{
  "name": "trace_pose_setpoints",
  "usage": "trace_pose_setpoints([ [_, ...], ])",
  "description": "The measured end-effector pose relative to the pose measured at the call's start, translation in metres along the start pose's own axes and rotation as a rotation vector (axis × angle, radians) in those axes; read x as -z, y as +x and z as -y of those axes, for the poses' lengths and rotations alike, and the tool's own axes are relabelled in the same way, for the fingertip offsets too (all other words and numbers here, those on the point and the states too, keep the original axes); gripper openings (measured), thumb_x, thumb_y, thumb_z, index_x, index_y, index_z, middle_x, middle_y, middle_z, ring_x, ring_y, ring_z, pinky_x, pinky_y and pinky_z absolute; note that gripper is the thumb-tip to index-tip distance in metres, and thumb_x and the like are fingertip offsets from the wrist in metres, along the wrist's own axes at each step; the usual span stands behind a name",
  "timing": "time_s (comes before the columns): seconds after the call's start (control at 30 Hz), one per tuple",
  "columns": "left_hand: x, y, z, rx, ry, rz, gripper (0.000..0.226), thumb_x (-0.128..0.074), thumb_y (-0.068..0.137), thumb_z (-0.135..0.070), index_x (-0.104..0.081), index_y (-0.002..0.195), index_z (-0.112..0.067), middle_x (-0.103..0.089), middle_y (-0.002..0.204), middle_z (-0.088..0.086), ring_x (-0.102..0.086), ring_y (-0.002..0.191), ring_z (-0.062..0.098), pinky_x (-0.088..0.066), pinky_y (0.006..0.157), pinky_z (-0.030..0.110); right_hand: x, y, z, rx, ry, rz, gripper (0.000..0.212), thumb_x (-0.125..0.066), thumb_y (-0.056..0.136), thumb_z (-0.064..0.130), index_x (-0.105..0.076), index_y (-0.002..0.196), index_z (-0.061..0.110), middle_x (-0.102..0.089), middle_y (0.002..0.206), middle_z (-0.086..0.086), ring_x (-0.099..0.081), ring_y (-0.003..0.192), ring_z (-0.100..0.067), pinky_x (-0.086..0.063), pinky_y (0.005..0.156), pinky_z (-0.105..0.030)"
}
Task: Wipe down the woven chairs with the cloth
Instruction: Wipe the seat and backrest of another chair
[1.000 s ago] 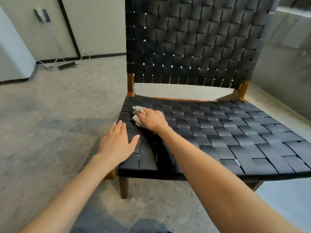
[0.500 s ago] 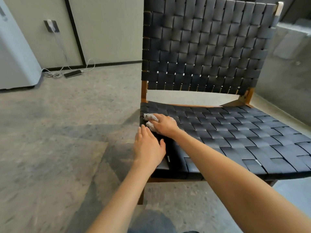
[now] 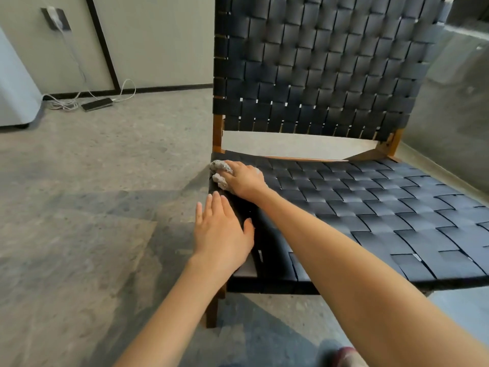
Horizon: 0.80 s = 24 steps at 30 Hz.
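A chair with a black woven seat point(image 3: 370, 207) and a black woven backrest point(image 3: 317, 64) on a wooden frame fills the right half of the head view. My right hand point(image 3: 244, 181) grips a crumpled grey cloth point(image 3: 219, 172) and presses it on the seat's back left corner, at the very edge. My left hand point(image 3: 222, 234) lies flat with straight fingers on the seat's left edge, just in front of the right hand. Most of the cloth is hidden under my right hand.
Grey concrete floor point(image 3: 92, 221) spreads to the left of the chair. A phone on a white cable point(image 3: 96, 104) lies by the far wall, next to a white appliance point(image 3: 16, 88). A grey concrete ledge point(image 3: 455, 107) stands close behind the chair on the right.
My right hand has slid the cloth left to the seat's outer edge. My left hand has shifted back along the left edge, closer to the right hand. The camera has turned left.
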<state>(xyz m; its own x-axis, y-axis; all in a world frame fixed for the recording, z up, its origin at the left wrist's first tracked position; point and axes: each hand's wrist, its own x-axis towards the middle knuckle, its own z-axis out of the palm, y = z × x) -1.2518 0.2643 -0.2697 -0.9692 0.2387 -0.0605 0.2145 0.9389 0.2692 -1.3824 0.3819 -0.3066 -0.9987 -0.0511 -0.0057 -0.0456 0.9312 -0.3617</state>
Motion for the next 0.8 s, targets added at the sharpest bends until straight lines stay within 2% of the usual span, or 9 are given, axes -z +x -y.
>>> trace_pose_setpoints([
  [0.1,0.002,0.008,0.000,-0.013,0.116,0.019,0.076,-0.028,0.097,-0.051,-0.006,0.149,-0.001,-0.005,0.158,0.015,-0.002,0.147,0.024,0.006,0.117,0.041,-0.005,0.016,-0.001,-0.029,0.017,-0.045,0.046,-0.030,0.096,0.053,-0.046,0.136,0.036,-0.054,0.135,-0.004,-0.049,0.121,-0.032,-0.037,0.097,-0.049],
  [0.2,0.001,0.022,-0.010,0.008,0.137,0.064,0.073,-0.027,0.099,-0.049,-0.005,0.149,0.000,-0.003,0.158,0.017,0.000,0.147,0.025,0.003,0.118,0.039,-0.006,0.028,-0.006,-0.018,0.048,-0.074,0.048,-0.028,0.094,0.055,-0.051,0.131,0.035,-0.059,0.128,-0.005,-0.053,0.115,-0.032,-0.039,0.096,-0.050],
  [0.37,-0.011,0.043,-0.037,0.044,0.176,0.127,0.065,-0.021,0.101,-0.043,-0.004,0.150,-0.005,0.005,0.157,0.019,0.008,0.146,0.031,0.004,0.117,0.042,0.001,0.027,-0.041,-0.052,0.102,-0.083,0.044,-0.034,0.092,0.047,-0.057,0.123,0.026,-0.063,0.121,-0.007,-0.054,0.112,-0.031,-0.041,0.091,-0.047],
  [0.5,-0.026,0.064,-0.072,-0.006,0.181,0.266,0.058,-0.016,0.101,-0.044,0.000,0.152,-0.021,0.012,0.158,0.014,0.014,0.144,0.034,0.008,0.112,0.058,0.020,0.011,-0.106,-0.124,-0.028,-0.089,0.034,-0.039,0.091,0.041,-0.060,0.110,0.022,-0.063,0.118,-0.005,-0.052,0.112,-0.032,-0.038,0.087,-0.042],
  [0.6,-0.039,0.083,-0.109,-0.092,0.169,0.344,0.058,-0.013,0.100,-0.051,0.000,0.151,-0.029,0.012,0.158,0.011,0.012,0.144,0.035,0.006,0.111,0.061,0.041,-0.012,-0.167,-0.218,-0.107,-0.113,0.033,-0.042,0.090,0.039,-0.061,0.110,0.020,-0.062,0.120,-0.006,-0.049,0.115,-0.033,-0.038,0.091,-0.042],
  [0.8,-0.071,0.118,-0.162,-0.154,0.147,0.329,0.053,-0.011,0.100,-0.050,-0.002,0.150,-0.037,0.013,0.158,0.008,0.019,0.140,0.043,0.014,0.105,0.066,0.097,-0.061,-0.289,-0.419,-0.320,-0.134,0.037,-0.041,0.092,0.043,-0.060,0.114,0.019,-0.059,0.126,-0.004,-0.047,0.118,-0.031,-0.035,0.096,-0.039],
])
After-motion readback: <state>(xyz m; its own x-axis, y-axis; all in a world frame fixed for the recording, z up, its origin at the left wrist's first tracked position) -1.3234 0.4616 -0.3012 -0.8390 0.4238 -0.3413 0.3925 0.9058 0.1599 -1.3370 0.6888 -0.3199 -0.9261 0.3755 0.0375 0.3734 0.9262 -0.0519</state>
